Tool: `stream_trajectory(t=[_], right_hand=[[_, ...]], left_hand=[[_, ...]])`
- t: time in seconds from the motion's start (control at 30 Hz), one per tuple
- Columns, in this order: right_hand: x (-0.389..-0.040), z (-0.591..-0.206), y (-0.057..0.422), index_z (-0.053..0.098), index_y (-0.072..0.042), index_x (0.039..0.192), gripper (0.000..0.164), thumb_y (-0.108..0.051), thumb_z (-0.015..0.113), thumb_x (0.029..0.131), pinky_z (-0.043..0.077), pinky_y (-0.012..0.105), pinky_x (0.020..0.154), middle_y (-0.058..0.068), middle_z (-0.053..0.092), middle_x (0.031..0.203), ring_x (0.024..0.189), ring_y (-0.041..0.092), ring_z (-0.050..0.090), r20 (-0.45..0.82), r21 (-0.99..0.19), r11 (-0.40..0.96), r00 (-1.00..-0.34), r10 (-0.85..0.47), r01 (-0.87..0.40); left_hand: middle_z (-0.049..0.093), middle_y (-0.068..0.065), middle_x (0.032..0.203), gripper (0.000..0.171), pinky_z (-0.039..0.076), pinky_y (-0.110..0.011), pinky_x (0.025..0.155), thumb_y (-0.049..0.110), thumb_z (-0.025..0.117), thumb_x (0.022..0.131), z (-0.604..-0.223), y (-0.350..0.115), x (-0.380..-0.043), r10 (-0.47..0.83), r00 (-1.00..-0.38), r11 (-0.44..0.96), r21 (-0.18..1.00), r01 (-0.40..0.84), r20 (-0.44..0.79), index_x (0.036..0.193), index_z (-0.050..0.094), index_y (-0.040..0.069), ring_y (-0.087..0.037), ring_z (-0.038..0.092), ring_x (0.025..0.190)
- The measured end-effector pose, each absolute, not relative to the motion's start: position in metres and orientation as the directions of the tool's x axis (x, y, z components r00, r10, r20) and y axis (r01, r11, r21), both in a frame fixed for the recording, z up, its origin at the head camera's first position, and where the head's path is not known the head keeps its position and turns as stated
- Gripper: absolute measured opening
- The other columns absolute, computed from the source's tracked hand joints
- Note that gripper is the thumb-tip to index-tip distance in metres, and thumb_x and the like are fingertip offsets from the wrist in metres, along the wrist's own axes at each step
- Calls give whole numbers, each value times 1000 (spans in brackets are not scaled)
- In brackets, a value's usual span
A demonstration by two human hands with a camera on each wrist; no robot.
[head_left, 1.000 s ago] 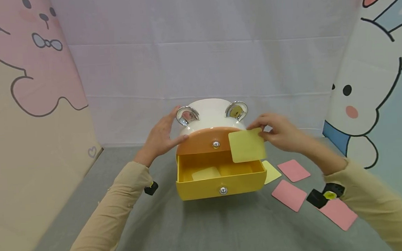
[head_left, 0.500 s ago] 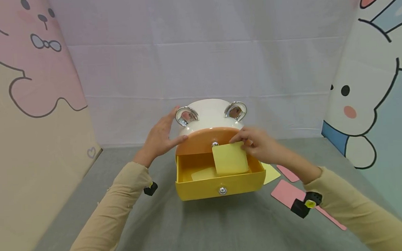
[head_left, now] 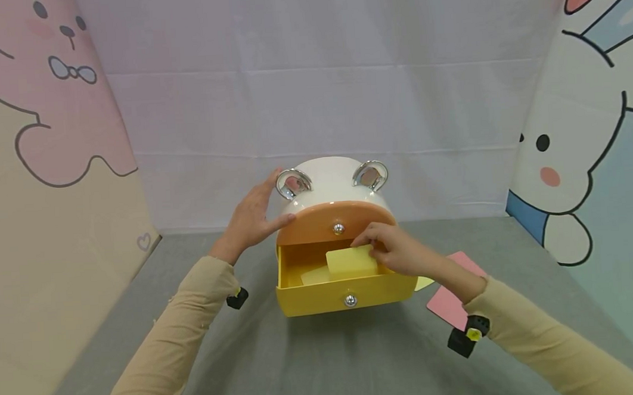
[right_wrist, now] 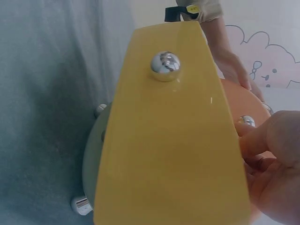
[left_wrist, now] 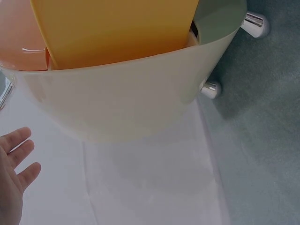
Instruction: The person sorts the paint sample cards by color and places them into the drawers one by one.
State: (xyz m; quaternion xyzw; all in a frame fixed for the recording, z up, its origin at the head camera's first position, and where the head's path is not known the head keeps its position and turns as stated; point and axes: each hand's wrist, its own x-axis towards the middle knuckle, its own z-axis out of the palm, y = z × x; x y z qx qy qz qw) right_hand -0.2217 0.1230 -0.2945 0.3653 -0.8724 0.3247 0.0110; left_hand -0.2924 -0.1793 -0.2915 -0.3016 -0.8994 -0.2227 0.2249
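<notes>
A small white cabinet (head_left: pixel 328 176) with two chrome ears has an orange drawer (head_left: pixel 309 226) above a yellow drawer (head_left: pixel 313 301) that is pulled out. With its fingers extended, my left hand (head_left: pixel 249 223) rests against the cabinet's left side, the thumb at the orange front's edge. My right hand (head_left: pixel 402 252) pinches a yellow card (head_left: pixel 347 266) by its upper right corner; the card's lower part is inside the yellow drawer. Another yellow card (head_left: pixel 314 276) lies in that drawer. In the right wrist view, the drawer front (right_wrist: pixel 168 140) hides the card and some fingertips.
Right of the cabinet, partly behind my right forearm, lie a pink card (head_left: pixel 447 307), a second pink card (head_left: pixel 467 263) and a yellow card (head_left: pixel 423 283). A grey cloth (head_left: pixel 325 370) covers the table. Behind it hangs a pale curtain (head_left: pixel 312 108).
My right hand has moved left and down with the yellow card, from beside the orange drawer into the yellow drawer. My left hand has stayed in place.
</notes>
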Motion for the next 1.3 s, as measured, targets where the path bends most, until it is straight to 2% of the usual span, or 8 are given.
stream_trajectory(t=[0.23, 0.53, 0.7, 0.9, 1.13, 1.3], right_hand=[[-221, -301, 118, 62, -2, 107, 34, 14, 51, 79, 45, 34, 81, 4, 57, 99, 90, 19, 49, 215, -561, 528, -728, -651, -638], [-223, -304, 122, 61, 2, 104, 32, 15, 52, 77, 46, 32, 79, 9, 57, 98, 87, 21, 50, 281, -546, 478, -688, -669, -688], [-225, -297, 127, 59, 3, 104, 27, 14, 55, 80, 47, 38, 83, 13, 55, 103, 91, 28, 53, 290, -580, 443, -681, -672, -684], [-229, -285, 140, 58, 2, 108, 27, 9, 57, 82, 45, 46, 85, 14, 56, 107, 98, 31, 51, 280, -622, 450, -719, -637, -641], [-237, -282, 175, 57, 2, 112, 27, 1, 60, 85, 50, 37, 77, 16, 57, 108, 96, 28, 52, 271, -629, 491, -761, -589, -603], [-240, -293, 206, 56, 1, 114, 29, -9, 59, 87, 47, 39, 77, 17, 56, 109, 97, 30, 51, 220, -621, 573, -820, -528, -535]], left_hand=[[33, -9, 144, 90, 32, -50, 99, 64, 50, 80, -291, -179, -293, 448, -715, 718, 260, 646, 537, 147, 11, 19, -33, 38, 125], [35, -10, 143, 88, 33, -51, 98, 52, 58, 80, -291, -179, -292, 440, -730, 728, 268, 631, 522, 147, 11, 19, -33, 39, 123], [35, -11, 143, 88, 33, -50, 99, 49, 59, 80, -290, -179, -292, 438, -733, 730, 270, 628, 520, 147, 11, 18, -32, 39, 123], [35, -11, 143, 88, 33, -50, 99, 48, 60, 80, -291, -179, -293, 439, -730, 727, 270, 631, 524, 147, 11, 19, -33, 39, 123], [34, -11, 143, 88, 33, -50, 99, 52, 58, 81, -292, -180, -293, 439, -730, 727, 271, 631, 524, 147, 11, 18, -33, 38, 124], [35, -11, 142, 88, 34, -50, 98, 49, 60, 80, -292, -179, -293, 438, -731, 725, 276, 632, 524, 147, 11, 19, -33, 39, 122]])
